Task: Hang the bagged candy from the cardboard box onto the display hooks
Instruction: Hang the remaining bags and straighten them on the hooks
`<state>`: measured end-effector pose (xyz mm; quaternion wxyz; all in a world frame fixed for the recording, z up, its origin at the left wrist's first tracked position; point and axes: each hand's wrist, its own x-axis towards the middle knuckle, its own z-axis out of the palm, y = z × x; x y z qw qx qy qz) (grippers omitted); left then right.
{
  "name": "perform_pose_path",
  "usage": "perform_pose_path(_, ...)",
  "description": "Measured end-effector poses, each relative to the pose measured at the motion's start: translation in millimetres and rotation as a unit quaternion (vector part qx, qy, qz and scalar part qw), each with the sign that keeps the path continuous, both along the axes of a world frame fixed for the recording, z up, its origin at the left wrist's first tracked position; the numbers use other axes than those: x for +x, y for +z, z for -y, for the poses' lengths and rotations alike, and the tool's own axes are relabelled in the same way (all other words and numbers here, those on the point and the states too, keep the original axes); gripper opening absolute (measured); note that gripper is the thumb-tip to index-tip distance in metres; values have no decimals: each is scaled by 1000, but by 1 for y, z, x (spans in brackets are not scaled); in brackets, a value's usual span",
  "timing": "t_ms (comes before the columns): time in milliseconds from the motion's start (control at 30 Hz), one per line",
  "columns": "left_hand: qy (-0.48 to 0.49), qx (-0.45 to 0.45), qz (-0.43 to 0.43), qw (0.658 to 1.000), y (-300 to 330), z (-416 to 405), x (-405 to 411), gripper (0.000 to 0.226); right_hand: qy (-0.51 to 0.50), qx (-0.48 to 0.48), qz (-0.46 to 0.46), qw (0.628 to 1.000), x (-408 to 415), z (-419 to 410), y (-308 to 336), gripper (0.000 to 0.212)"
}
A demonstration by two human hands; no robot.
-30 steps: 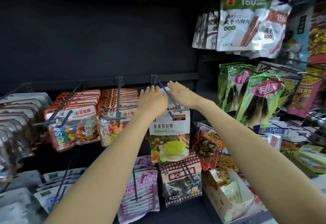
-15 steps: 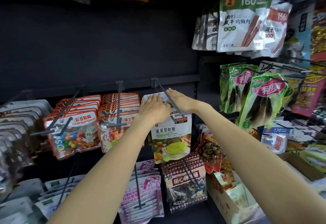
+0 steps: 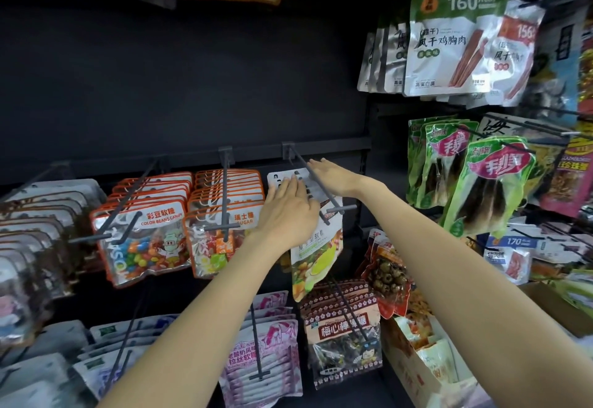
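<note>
**Both hands on the candy bags at the hook**

The candy bags (image 3: 316, 247) hang in a row on one long hook (image 3: 316, 184). The hook is the landmark here.

The left hand (image 3: 288, 211) is just left of the hook. Its fingers are straight and lie flat on the white tops of the bags. It does not pinch or hold anything. The front bag, with a green and yellow picture, hangs down below this hand, and the wrist hides part of it.

The right hand (image 3: 333, 174) is just right of the hook, up near the back. Its fingers are straight too and reach to the rod and the bag tops. It holds nothing.

Left of the hook hang bags with orange edges (image 3: 147, 231). Below the hook hang dark plum bags (image 3: 345, 340). Down and right of the hook sits the box (image 3: 414, 372), with more bags inside
</note>
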<state>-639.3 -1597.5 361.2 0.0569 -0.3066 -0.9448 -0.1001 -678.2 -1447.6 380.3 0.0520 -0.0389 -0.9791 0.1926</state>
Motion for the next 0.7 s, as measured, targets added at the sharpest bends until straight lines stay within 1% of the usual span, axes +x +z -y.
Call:
perform_pose_path(100, -3, 3, 7, 1000, 0, 0, 0, 55, 33, 54, 14, 998, -5, -3, -4, 44)
perform_pose_path(133, -4, 7, 11, 1000, 0, 0, -1, 55, 40, 62, 1, 997, -7, -3, -4, 45)
perform_pose_path(167, -7, 12, 16, 1000, 0, 0, -1, 55, 30, 44, -27, 998, -10, -3, -3, 46)
perform_pose_path(233, -17, 23, 24, 999, 1, 0, -2, 54, -1, -27, -104, 994, -13, -5, 3, 41)
perform_pose_path(300, -28, 24, 30, 999, 2, 0, -3, 53, -23, -81, -129, 988, -17, -7, 9, 32)
perform_pose_path(467, -44, 16, 24, 999, 4, 2, -6, 52, -28, -79, -103, 991, -35, 0, 13, 13)
perform_pose_path(567, -45, 14, 19, 999, 5, 1, -8, 53, -29, -99, -101, 989, -40, 4, 15, 8)
perform_pose_path(633, -45, 11, 13, 999, 5, 1, -9, 53, -33, -91, -98, 990, -41, 4, 15, 8)
perform_pose_path(700, -45, 8, 10, 999, 4, 0, -10, 53, -36, -86, -96, 991, -41, 4, 14, 14)
